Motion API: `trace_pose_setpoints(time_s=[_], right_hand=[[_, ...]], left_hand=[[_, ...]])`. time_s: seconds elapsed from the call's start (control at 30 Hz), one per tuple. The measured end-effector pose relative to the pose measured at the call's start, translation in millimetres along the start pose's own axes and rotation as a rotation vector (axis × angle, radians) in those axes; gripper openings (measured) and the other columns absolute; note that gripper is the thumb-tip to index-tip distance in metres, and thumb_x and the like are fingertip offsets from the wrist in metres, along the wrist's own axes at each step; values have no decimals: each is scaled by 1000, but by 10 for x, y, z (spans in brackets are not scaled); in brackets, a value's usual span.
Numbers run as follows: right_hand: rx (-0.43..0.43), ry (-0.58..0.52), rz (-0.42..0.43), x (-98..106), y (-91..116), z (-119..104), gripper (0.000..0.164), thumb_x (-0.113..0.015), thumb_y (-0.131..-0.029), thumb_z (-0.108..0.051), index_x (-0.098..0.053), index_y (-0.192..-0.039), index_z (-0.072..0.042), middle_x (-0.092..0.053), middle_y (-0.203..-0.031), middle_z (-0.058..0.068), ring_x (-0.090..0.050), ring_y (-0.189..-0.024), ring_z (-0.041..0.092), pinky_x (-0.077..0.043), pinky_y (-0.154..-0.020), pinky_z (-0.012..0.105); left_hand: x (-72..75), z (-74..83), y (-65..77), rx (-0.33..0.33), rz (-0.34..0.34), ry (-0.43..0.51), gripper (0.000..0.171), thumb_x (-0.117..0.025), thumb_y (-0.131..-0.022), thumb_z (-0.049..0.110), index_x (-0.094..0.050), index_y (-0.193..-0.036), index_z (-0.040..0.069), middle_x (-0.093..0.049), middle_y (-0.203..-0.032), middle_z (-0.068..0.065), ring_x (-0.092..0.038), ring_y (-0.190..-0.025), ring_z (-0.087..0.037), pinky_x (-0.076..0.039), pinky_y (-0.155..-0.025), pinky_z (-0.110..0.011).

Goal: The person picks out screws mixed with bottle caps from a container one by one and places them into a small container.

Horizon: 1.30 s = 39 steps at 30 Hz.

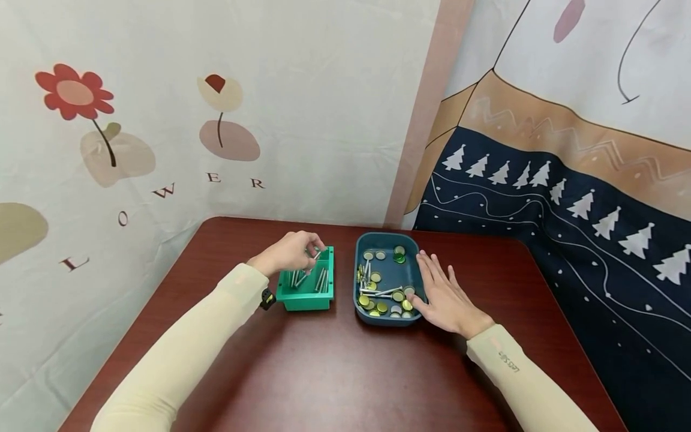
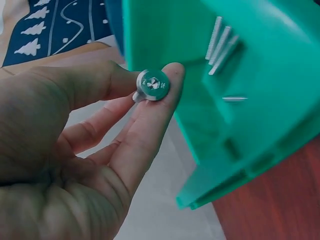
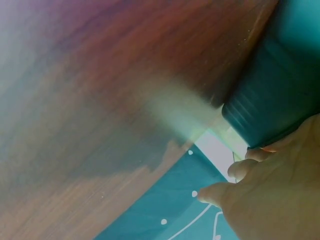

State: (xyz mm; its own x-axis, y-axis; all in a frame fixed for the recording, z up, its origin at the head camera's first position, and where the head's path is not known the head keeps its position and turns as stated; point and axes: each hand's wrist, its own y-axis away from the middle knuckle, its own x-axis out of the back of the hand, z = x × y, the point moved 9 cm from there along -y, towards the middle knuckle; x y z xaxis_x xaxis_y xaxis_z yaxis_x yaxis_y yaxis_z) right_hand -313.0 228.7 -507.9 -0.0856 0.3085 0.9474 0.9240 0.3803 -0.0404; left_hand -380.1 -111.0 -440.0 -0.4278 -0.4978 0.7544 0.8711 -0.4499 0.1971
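My left hand [image 1: 291, 251] is over the green bin [image 1: 308, 303], pinching a metal bolt [image 2: 153, 85] between thumb and fingertip; its round head faces the left wrist view. Inside that bin lie several bolts [image 1: 322, 280], some with threaded ends showing in the left wrist view. Beside it stands a blue tray [image 1: 385, 273] with bolts [image 1: 383, 293] and many bottle caps [image 1: 364, 300]. Against the tray's right side rests my right hand [image 1: 445, 300], fingers extended and thumb at the rim. The right wrist view shows the tray's outer wall [image 3: 280, 90] near those fingers.
Both containers stand near the far edge of a dark red-brown table [image 1: 335, 372]. Behind it hangs a pale cloth with flowers [image 1: 324, 108]; a dark blue cloth with white trees [image 1: 540, 198] is at the right. A black device [image 1: 267, 299] sits at the left wrist.
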Motion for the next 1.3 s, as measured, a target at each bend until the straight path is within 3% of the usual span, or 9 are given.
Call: trace_pose_setpoints(time_s=[0.37,0.67,1.1,1.3], right_hand=[[1,4,3,-2,8,-2,98,-62,-118,-52,-12,-187,-5,-9,-198,19,-13,-182,53,-13,-140,85],[-1,4,-10,7,-2,-16,97,-61,-118,-53,-11,-187,-5,-9,-198,18,-12,-182,53,-12,-140,86],[-7,-11,-7,21,10,-25,97,-62,-118,-51,-12,-187,-5,-10,-198,19,-11,-182,53,-12,-140,86],[-5,-8,-1,25,19,-34,96,-61,-119,-50,-12,-187,-5,-10,-198,18,-13,-182,53,-13,-140,86]], left_hand=[[-131,-75,-24,44,-76,-139,36,-72,-110,-2,-73,-145,2,-74,-121,-17,-82,-90,-26,-66,-96,-42],[-115,-119,-37,65,-80,-136,36,-73,-112,3,-71,-148,1,-76,-120,-19,-79,-88,-22,-72,-87,-38],[-66,69,-28,-27,54,-247,33,-74,-114,19,-74,-144,5,-80,-136,-19,-76,-125,-34,-66,-105,-50],[-51,201,43,-60,158,-317,36,-74,-115,23,-74,-147,7,-76,-145,-17,-74,-128,-34,-67,-105,-54]])
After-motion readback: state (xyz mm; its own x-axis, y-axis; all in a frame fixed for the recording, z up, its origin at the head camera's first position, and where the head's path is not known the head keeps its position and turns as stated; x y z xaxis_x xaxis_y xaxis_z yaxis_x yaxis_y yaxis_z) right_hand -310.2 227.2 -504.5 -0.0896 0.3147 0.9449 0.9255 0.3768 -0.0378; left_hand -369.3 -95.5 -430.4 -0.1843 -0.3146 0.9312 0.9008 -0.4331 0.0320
